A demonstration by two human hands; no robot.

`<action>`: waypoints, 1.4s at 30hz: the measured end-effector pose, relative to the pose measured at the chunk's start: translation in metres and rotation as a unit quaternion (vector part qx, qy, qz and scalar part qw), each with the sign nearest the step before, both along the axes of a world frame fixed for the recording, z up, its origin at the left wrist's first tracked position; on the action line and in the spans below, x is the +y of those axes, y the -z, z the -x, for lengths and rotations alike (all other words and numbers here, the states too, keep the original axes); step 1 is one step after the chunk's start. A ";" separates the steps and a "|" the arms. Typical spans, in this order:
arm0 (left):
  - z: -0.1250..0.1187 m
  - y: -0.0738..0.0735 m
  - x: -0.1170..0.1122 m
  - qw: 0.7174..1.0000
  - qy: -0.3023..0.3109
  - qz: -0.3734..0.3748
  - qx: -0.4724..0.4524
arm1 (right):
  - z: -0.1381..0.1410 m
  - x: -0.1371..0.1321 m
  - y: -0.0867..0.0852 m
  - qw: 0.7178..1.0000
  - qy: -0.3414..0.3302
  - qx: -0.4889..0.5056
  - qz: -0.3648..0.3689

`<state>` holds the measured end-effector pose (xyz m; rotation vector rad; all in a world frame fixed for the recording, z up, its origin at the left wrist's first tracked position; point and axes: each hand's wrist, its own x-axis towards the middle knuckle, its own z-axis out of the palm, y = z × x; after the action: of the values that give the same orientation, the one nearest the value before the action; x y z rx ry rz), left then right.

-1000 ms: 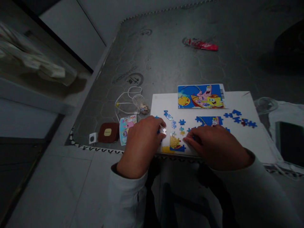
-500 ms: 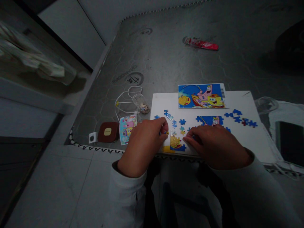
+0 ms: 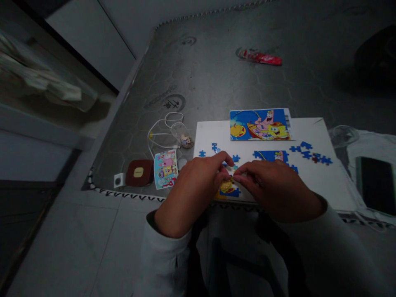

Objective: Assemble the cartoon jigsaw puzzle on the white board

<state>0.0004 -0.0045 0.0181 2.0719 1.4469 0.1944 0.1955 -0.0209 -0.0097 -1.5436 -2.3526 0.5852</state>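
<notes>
Two hands, your left hand (image 3: 198, 178) and right hand (image 3: 274, 181), nearly meet in the head view, fingers curled; whether they grip anything I cannot tell. Near-left on the white board (image 3: 213, 132), the burger puzzle section (image 3: 227, 188) looks light, stiff; hold its edges.

Both hands (image 3: 199, 179) (image 3: 272, 179) curl inward, fingertips (image 3: 239, 179) close together.

Long, pale grey sleeves (image 3: 167, 266) with dark-lined cuffs (image 3: 168, 241) leave the hands (image 3: 201, 175) bare.
</notes>
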 end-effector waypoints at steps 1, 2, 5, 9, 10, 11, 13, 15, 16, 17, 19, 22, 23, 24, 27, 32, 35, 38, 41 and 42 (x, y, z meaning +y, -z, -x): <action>0.000 0.000 0.000 1.000 0.002 0.001 -0.002 | 0.000 0.000 0.000 1.000 0.001 0.003 0.003; 0.000 0.000 0.000 1.000 0.004 0.002 -0.004 | 0.000 0.000 0.000 1.000 0.000 0.005 0.007; -0.001 -0.001 0.001 1.000 -0.002 0.009 -0.009 | 0.000 0.000 -0.001 1.000 -0.008 0.011 0.011; -0.001 -0.003 0.001 1.000 -0.024 0.003 -0.014 | 0.000 -0.001 -0.003 1.000 0.018 0.019 -0.007; 0.000 -0.004 0.001 1.000 -0.027 -0.002 -0.016 | 0.000 -0.001 -0.004 0.999 0.030 0.021 -0.012; 0.000 -0.004 0.002 0.999 -0.029 -0.006 -0.018 | 0.000 -0.001 -0.004 0.999 0.040 0.023 -0.014; 0.001 -0.006 0.002 0.999 -0.029 -0.015 -0.027 | 0.000 -0.001 -0.003 0.999 0.046 0.027 -0.005; 0.001 -0.007 0.002 0.998 -0.029 -0.027 -0.042 | 0.000 0.000 -0.002 0.999 0.039 0.028 0.016; 0.001 -0.008 0.002 0.998 -0.031 -0.031 -0.051 | 0.000 0.000 -0.002 0.999 0.035 0.028 0.026; 0.001 -0.008 0.002 0.997 -0.034 -0.031 -0.057 | 0.000 0.000 -0.002 0.999 0.031 0.027 0.034; 0.000 -0.008 0.002 0.997 -0.040 -0.027 -0.054 | 0.001 0.001 -0.001 0.998 0.030 0.025 0.041; -0.002 -0.006 0.002 0.999 -0.038 -0.011 -0.031 | 0.003 0.001 0.000 0.998 0.039 0.026 0.043; -0.002 -0.006 0.002 0.999 -0.037 -0.007 -0.026 | 0.003 0.002 0.000 0.998 0.041 0.025 0.045; -0.003 -0.005 0.002 0.999 -0.035 -0.004 -0.025 | 0.003 0.002 0.001 0.998 0.043 0.022 0.046; -0.005 -0.003 0.003 0.999 -0.036 0.000 -0.020 | 0.003 0.002 0.004 0.998 0.040 0.004 0.053; -0.004 0.000 0.002 0.997 -0.050 -0.022 0.054 | 0.007 0.003 0.007 0.995 0.047 -0.011 0.085; -0.004 0.004 0.001 0.993 -0.040 0.011 0.107 | 0.013 0.004 0.007 0.992 0.077 -0.020 0.096; -0.005 0.007 0.000 0.989 -0.039 0.032 0.142 | 0.017 0.004 0.008 0.991 0.085 -0.038 0.098; -0.006 0.009 0.002 0.985 -0.038 0.046 0.160 | 0.018 0.002 0.010 0.990 0.086 -0.052 0.095; -0.006 0.009 0.002 0.985 -0.038 0.050 0.163 | 0.018 0.002 0.010 0.991 0.085 -0.054 0.092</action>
<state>0.0060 -0.0025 0.0088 2.0344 1.6905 -0.1937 0.1775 -0.0191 -0.0199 -1.8805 -2.2659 0.7110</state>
